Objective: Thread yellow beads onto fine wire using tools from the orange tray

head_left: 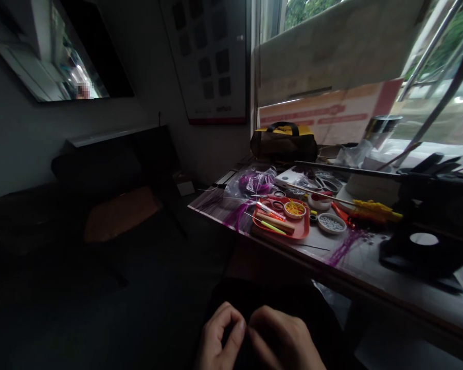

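Observation:
My left hand (223,338) is low in the view, over my dark lap, with thumb and forefinger curled so that their tips meet. Close beside it, my right hand (287,339) has its fingers bent inward, and the tips of both hands nearly touch. Whatever may be between the fingertips is too small or dark to make out. Beyond them on the table, a red tray (301,228) carries a small bowl of yellow-orange bits (295,208), a yellow-green handled tool (273,227) and other slim tools. Next to the tray sits a white dish of pale beads (332,223).
Purple strands (345,246) hang near the edge of the table (360,264). Scissors (273,201), a plastic bag (250,182) and a black stand (424,257) crowd the tabletop. A black-and-yellow bag (283,141) is by the window. At left is a chair (121,213) in shadow.

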The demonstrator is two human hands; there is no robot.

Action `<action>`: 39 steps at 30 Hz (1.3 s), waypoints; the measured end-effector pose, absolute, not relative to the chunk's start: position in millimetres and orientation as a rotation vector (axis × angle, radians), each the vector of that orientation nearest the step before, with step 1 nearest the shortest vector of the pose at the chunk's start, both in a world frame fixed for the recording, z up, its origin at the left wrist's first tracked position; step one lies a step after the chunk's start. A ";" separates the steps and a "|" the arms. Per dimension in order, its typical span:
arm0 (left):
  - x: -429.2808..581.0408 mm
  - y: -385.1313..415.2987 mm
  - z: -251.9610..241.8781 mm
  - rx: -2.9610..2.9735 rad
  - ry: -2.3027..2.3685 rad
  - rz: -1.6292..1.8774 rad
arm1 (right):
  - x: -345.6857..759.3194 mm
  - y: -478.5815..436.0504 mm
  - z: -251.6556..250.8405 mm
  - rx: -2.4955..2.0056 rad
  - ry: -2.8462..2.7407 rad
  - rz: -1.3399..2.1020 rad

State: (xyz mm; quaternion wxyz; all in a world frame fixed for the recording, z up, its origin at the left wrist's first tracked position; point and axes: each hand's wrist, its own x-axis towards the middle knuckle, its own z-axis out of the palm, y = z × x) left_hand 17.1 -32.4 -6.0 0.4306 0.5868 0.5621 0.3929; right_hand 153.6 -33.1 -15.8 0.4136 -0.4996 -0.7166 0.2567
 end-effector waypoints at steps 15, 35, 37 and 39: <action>17.3 -33.1 -10.5 1.291 1.358 0.972 | 146.9 -34.4 -20.2 -1.191 -1.716 0.580; 20.6 -32.9 -14.3 1.351 1.343 0.972 | 150.6 -36.1 -23.9 -1.215 -1.711 0.756; 20.6 -32.5 -14.2 1.390 1.338 0.989 | 151.6 -35.8 -22.8 -1.196 -1.704 0.808; 20.6 -32.5 -13.9 1.414 1.332 1.010 | 152.4 -35.4 -21.4 -1.193 -1.688 0.862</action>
